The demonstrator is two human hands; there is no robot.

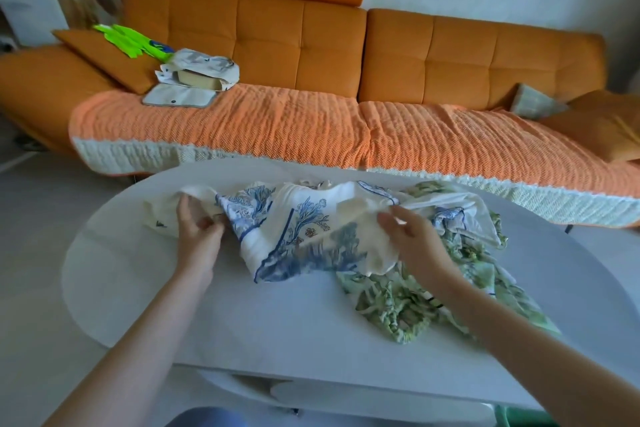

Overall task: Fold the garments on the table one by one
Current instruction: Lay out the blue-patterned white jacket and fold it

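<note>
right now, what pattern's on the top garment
Blue floral print on a white garment, head view.

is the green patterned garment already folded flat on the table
No, the green patterned garment lies crumpled on the table, partly under the blue-printed white garment.

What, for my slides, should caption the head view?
Left hand and right hand grip a blue-printed white garment overlapping a green garment.

A crumpled white garment (298, 229) with blue floral print is being held stretched between the fingers (207, 222) of the left hand (197, 229) and the fingers (389, 218) of the right hand (412, 239). A rumpled green garment (415, 302) with a leaf pattern is being overlapped by it under and beyond the right fingers. Cream cloth (159, 211) is being kept flat just outside the left fingers.
</note>
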